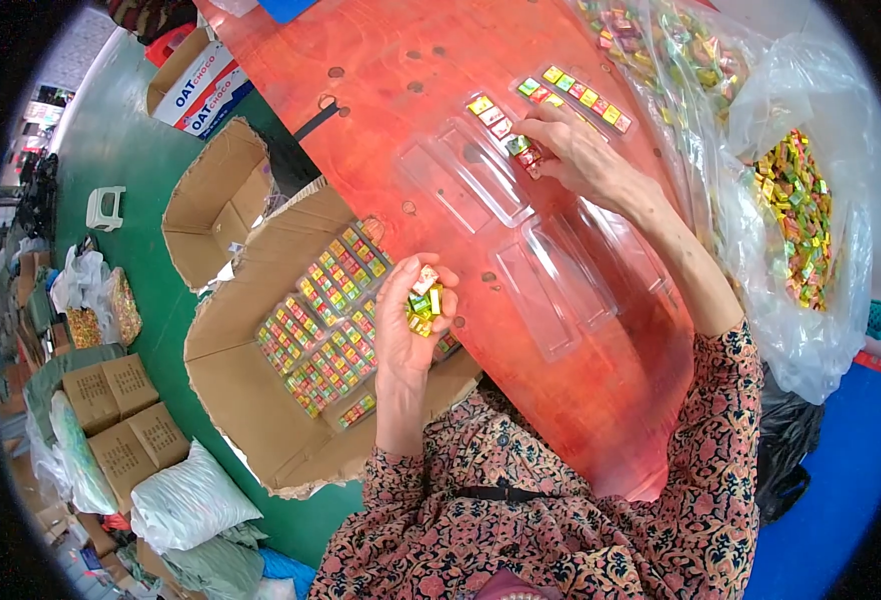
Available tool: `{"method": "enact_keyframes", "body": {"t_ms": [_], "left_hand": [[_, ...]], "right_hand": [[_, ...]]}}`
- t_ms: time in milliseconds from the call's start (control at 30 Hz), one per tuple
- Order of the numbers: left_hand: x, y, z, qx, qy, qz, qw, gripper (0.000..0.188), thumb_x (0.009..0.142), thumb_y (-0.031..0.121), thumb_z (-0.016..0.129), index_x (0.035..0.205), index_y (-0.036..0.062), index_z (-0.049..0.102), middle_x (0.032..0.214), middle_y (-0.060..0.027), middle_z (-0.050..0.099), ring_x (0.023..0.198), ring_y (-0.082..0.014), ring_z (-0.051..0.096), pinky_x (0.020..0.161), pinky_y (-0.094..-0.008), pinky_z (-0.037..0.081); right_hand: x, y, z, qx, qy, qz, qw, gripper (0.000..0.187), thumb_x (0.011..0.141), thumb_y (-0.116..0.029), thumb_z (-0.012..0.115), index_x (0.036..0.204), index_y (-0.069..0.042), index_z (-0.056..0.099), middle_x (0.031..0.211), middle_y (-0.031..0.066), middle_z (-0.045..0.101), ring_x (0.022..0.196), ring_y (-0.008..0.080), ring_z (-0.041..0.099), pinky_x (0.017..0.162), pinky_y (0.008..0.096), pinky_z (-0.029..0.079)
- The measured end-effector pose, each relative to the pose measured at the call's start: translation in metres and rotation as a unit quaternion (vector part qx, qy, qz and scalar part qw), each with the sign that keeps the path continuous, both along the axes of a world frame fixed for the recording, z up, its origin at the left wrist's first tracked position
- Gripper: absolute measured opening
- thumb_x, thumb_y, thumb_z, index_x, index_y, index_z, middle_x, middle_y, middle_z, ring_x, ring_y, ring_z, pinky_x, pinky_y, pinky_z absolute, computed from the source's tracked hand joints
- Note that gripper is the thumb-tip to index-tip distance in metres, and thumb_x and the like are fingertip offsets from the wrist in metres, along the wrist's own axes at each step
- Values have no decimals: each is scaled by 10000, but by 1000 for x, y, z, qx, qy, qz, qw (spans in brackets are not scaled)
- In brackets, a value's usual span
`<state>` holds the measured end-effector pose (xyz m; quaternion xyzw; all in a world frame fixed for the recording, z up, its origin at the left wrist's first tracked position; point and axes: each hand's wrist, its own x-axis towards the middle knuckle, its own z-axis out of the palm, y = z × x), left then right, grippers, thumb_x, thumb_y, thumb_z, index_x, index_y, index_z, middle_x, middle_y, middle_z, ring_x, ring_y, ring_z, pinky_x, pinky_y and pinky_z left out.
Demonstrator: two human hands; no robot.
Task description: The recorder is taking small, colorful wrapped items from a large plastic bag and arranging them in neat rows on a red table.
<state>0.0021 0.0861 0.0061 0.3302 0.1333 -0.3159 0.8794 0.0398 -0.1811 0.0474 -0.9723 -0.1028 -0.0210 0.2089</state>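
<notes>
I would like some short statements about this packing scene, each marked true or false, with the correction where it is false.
1. The left hand holds a bunch of small wrapped candies. True.
2. The right hand rests inside the cardboard box. False: it is on the red table, with its fingers at a clear plastic tray that is partly filled with candies.
3. The cardboard box on the left is empty. False: it holds rows of filled candy trays.
4. Clear plastic bags of loose candies lie to the right of the table. True.
5. Every clear tray on the table is full. False: several trays near the person are empty.
</notes>
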Motion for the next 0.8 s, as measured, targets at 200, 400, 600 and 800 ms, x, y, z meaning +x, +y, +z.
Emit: {"method": "enact_keyframes", "body": {"t_ms": [200, 400, 600, 800], "left_hand": [[1, 1, -1, 7, 0, 0, 1000, 209, 875, 216, 493, 932, 24, 552, 728, -135, 589, 491, -166, 540, 335, -199, 336], [1, 1, 0, 3, 3, -2, 1000, 208, 877, 212, 489, 935, 21, 548, 728, -140, 589, 486, -167, 539, 335, -201, 338], [1, 1, -1, 4, 4, -2, 1000, 206, 877, 207, 486, 931, 20, 552, 728, -143, 591, 481, -168, 538, 330, -203, 334], [1, 2, -2, 11, -6, -15, 1000, 210, 874, 219, 488, 949, 30, 539, 748, -134, 582, 482, -153, 508, 339, -200, 346]], "right_hand": [[-3, -10, -12, 11, -18, 22, 1000, 493, 689, 15, 614, 1163, -33, 488, 1233, 143, 426, 1161, 289, 401, 956, 350, 357], [7, -22, -30, 130, -4, 32, 991, 444, 669, -12, 635, 1097, 5, 520, 1105, 147, 496, 1041, 297, 478, 875, 361, 395], [11, -24, -24, 61, -108, 81, 989, 383, 666, -26, 636, 1032, 38, 542, 980, 144, 534, 915, 299, 529, 782, 358, 428], [13, -19, -20, 34, -17, 10, 999, 361, 723, -127, 631, 1057, -20, 546, 1136, 189, 495, 1053, 313, 477, 894, 376, 382]]}}
